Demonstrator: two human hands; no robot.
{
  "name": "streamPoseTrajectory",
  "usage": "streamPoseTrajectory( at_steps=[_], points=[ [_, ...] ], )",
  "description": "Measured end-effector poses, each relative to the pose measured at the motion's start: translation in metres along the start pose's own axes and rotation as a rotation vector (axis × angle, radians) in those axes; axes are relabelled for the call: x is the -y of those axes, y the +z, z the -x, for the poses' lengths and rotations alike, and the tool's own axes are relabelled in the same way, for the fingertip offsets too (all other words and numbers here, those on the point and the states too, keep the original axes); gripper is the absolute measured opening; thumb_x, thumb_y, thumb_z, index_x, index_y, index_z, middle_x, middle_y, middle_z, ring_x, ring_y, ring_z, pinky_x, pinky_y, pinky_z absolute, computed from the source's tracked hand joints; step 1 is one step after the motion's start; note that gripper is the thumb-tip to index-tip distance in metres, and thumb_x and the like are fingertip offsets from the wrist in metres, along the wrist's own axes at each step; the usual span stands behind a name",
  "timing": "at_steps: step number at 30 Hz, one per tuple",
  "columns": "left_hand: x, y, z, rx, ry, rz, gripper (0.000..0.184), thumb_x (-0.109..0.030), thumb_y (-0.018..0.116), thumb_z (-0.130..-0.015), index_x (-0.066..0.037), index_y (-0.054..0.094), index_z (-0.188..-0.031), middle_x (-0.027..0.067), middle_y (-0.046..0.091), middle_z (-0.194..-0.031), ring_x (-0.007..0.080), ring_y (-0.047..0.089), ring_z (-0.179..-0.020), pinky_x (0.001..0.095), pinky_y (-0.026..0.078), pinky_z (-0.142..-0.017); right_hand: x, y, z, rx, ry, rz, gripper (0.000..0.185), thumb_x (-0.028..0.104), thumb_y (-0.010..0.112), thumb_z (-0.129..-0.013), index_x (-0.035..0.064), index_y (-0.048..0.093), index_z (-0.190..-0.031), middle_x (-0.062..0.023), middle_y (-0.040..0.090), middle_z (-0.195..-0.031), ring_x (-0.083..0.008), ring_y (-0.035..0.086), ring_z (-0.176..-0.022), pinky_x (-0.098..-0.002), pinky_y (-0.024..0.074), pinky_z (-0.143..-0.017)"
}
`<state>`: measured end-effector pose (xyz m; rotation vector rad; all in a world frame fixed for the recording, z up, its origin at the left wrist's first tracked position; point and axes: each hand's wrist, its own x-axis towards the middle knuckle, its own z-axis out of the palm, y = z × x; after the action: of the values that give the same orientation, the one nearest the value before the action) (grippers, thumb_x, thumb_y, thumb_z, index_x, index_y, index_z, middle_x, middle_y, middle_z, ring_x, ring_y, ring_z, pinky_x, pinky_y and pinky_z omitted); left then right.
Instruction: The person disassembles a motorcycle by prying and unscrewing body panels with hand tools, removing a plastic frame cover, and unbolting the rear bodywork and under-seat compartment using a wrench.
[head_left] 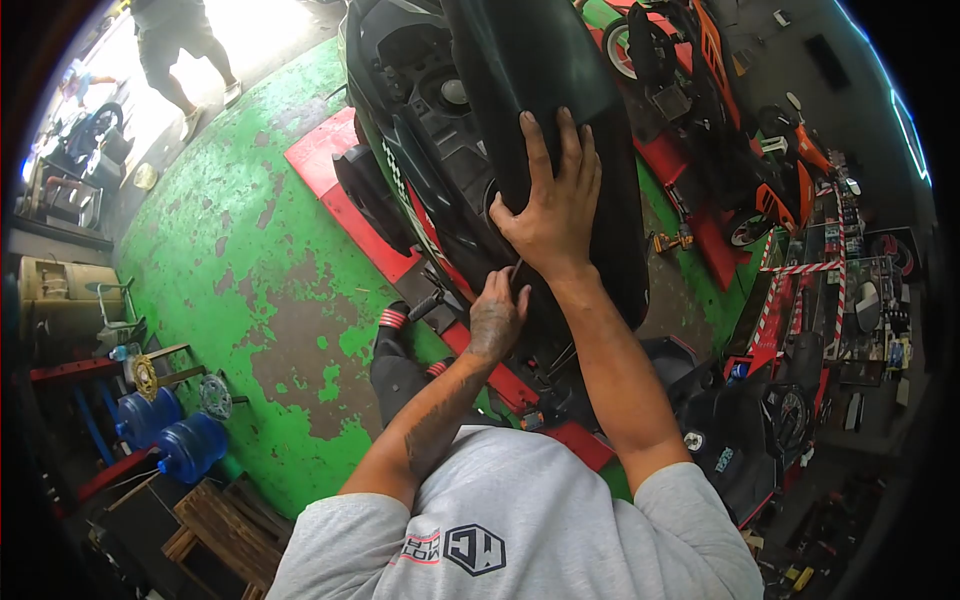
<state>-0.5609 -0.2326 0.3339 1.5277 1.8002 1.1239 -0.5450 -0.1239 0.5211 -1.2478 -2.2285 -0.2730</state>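
Observation:
A dark scooter body (pixel 420 130) stands before me, with its long black seat (pixel 590 90) swung over to the right side. Beneath the seat the storage area is exposed, with a round cap (pixel 453 93) in it. My right hand (pixel 555 200) lies on the seat, fingers spread and stretched out. Lower and to the left, my left hand (pixel 497 315) is closed at the edge of the body, near the seat's lower end. A thin bit of something shows at its fingertips, too small to name.
Red lift platforms (pixel 325 150) run under the scooter over a worn green floor (pixel 220 220). An orange and black motorcycle (pixel 720 90) stands to the right. Blue water jugs (pixel 192 445) lie at the left. A person (pixel 180 50) stands near the bright entrance.

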Motion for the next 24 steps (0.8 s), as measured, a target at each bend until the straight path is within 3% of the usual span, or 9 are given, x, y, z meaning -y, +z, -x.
streamPoseTrajectory(
  at_steps=[1, 2, 6, 8, 12, 14, 21, 24],
  points=[
    [0.005, 0.001, -0.007, -0.029, -0.003, 0.042, 0.041, -0.028, 0.068, -0.093, 0.000, 0.057, -0.122, 0.0183, 0.064, -0.104, 0.0373, 0.068, -0.090, 0.0445, 0.057, -0.073, 0.000, 0.002, -0.001, -0.008, -0.005, 0.000, 0.101, 0.024, 0.079, -0.067, 0.0277, 0.030, -0.156, -0.0170, 0.029, -0.156, -0.0479, 0.030, -0.141, -0.0617, 0.0310, -0.112],
    [0.002, -0.001, -0.014, -0.077, -0.011, 0.095, 0.032, -0.029, 0.070, -0.091, -0.003, 0.060, -0.105, 0.0191, 0.068, -0.087, 0.0396, 0.068, -0.084, 0.0471, 0.056, -0.070, 0.000, 0.005, -0.001, -0.014, -0.007, 0.000, 0.101, 0.024, 0.079, -0.067, 0.0278, 0.030, -0.155, -0.0167, 0.030, -0.156, -0.0478, 0.031, -0.141, -0.0614, 0.0311, -0.112],
    [0.002, 0.000, -0.026, 0.006, -0.120, -0.020, 0.029, -0.028, 0.071, -0.090, -0.003, 0.058, -0.095, 0.0211, 0.068, -0.081, 0.0423, 0.068, -0.080, 0.0496, 0.055, -0.068, 0.000, 0.019, -0.003, 0.003, -0.030, 0.016, 0.105, 0.027, 0.080, -0.066, 0.0303, 0.028, -0.157, -0.0164, 0.028, -0.158, -0.0482, 0.030, -0.142, -0.0638, 0.0321, -0.111],
    [0.005, 0.000, -0.027, 0.009, -0.129, 0.058, 0.028, -0.024, 0.072, -0.089, -0.002, 0.055, -0.089, 0.0229, 0.066, -0.076, 0.0446, 0.067, -0.077, 0.0517, 0.054, -0.066, 0.001, 0.021, -0.004, 0.027, -0.036, 0.030, 0.103, 0.026, 0.080, -0.066, 0.0267, 0.030, -0.156, -0.0170, 0.030, -0.155, -0.0479, 0.031, -0.140, -0.0599, 0.0314, -0.113],
    [0.009, -0.004, -0.035, 0.028, -0.118, 0.122, 0.025, -0.020, 0.072, -0.088, -0.001, 0.055, -0.090, 0.0231, 0.066, -0.074, 0.0456, 0.067, -0.075, 0.0523, 0.054, -0.065, -0.003, 0.013, -0.008, 0.017, -0.042, 0.025, 0.103, 0.026, 0.080, -0.066, 0.0252, 0.030, -0.155, -0.0184, 0.030, -0.155, -0.0482, 0.031, -0.140, -0.0599, 0.0312, -0.113],
    [0.008, -0.005, -0.034, 0.096, -0.198, 0.141, 0.018, -0.012, 0.071, -0.086, -0.001, 0.061, -0.096, 0.0229, 0.069, -0.082, 0.0443, 0.067, -0.082, 0.0496, 0.053, -0.069, -0.004, 0.007, -0.005, -0.012, -0.049, 0.018, 0.102, 0.025, 0.080, -0.065, 0.0235, 0.031, -0.155, -0.0199, 0.030, -0.154, -0.0490, 0.031, -0.139, -0.0600, 0.0311, -0.113],
    [-0.006, -0.013, -0.031, 0.074, -0.212, 0.017, 0.021, -0.018, 0.072, -0.086, -0.003, 0.057, -0.092, 0.0229, 0.067, -0.074, 0.0456, 0.068, -0.076, 0.0531, 0.054, -0.065, -0.007, -0.004, 0.000, -0.041, -0.034, 0.007, 0.102, 0.024, 0.080, -0.065, 0.0224, 0.032, -0.154, -0.0213, 0.031, -0.153, -0.0504, 0.031, -0.139, -0.0598, 0.0313, -0.113],
    [-0.008, -0.017, -0.035, 0.128, -0.239, -0.019, 0.022, -0.018, 0.072, -0.086, -0.002, 0.061, -0.097, 0.0246, 0.069, -0.083, 0.0448, 0.068, -0.084, 0.0519, 0.053, -0.071, -0.008, 0.001, -0.003, -0.068, -0.043, 0.002, 0.105, 0.028, 0.082, -0.064, 0.0271, 0.030, -0.155, -0.0190, 0.031, -0.154, -0.0492, 0.033, -0.139, -0.0621, 0.0336, -0.110]
  ],
)
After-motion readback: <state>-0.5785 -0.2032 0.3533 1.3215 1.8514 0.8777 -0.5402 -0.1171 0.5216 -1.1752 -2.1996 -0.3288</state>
